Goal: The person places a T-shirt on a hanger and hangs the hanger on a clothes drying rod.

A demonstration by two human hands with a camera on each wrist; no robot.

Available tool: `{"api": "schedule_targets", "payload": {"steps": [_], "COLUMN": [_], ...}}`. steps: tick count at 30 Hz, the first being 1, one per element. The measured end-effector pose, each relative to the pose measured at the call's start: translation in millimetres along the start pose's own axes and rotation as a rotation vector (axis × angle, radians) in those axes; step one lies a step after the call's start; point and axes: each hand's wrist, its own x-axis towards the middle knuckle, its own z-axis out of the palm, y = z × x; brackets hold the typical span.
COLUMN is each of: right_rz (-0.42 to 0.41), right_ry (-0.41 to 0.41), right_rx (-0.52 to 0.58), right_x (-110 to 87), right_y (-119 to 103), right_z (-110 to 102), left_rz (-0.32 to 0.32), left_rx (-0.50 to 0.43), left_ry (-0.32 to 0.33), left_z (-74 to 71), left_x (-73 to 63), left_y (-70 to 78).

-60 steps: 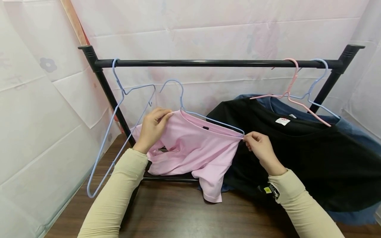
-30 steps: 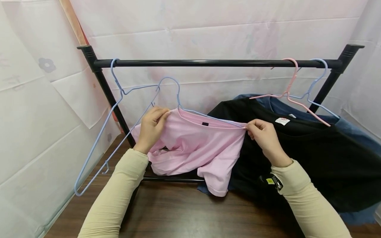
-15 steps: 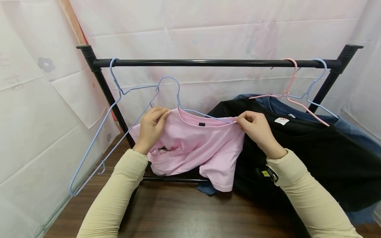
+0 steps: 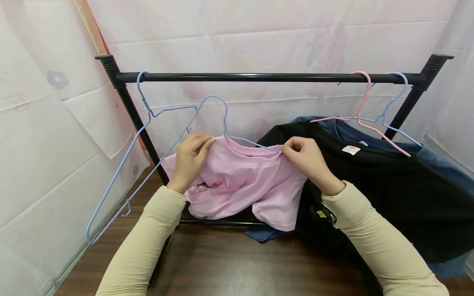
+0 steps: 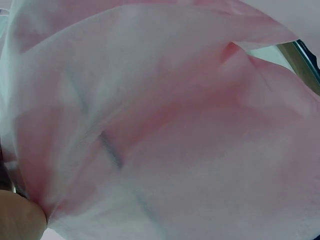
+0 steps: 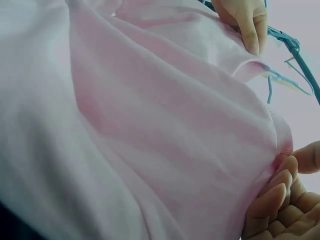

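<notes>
A pink T-shirt [image 4: 237, 176] hangs between both hands below the rack's bar, with a blue hanger [image 4: 225, 117] in its neck opening. The hanger's hook stands free above the collar, and its right arm slopes down inside the neckline, its end hidden by cloth. My left hand [image 4: 190, 158] pinches the shirt at the shoulder on the left of the collar. On the collar's right side, my right hand [image 4: 305, 158] pinches the fabric between thumb and fingers, also seen in the right wrist view. Pink cloth [image 5: 200, 130] fills most of the left wrist view.
The black bar [image 4: 244, 77] carries a bare blue hanger [image 4: 115, 181] at the left, close to the left forearm. At the right hang a black T-shirt [image 4: 370, 197] on a pink hanger [image 4: 361, 102] and a blue shirt [image 4: 449, 164]. Below lies a brown wooden surface [image 4: 229, 259].
My right hand has moved up and left, and the stretched neckline has narrowed. The hanger's right end has gone under the cloth. The bare hanger swung left earlier; my left hand stays nearly still.
</notes>
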Motion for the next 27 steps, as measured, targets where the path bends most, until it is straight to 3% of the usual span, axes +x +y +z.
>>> {"api": "schedule_targets", "payload": {"steps": [18, 27], "right_rz": [-0.073, -0.055], "right_ry": [-0.066, -0.080], "right_rx": [-0.062, -0.067], "right_x": [1.4, 3.0], "right_y": [-16, -5], "right_z": [21, 6], "left_rz": [-0.017, -0.029], "left_rx": [0.009, -0.016], "left_ry": [0.017, 0.025], "left_z": [5.9, 3.8], "left_x": [-2.4, -4.9], "left_y": [4.0, 1.6]}}
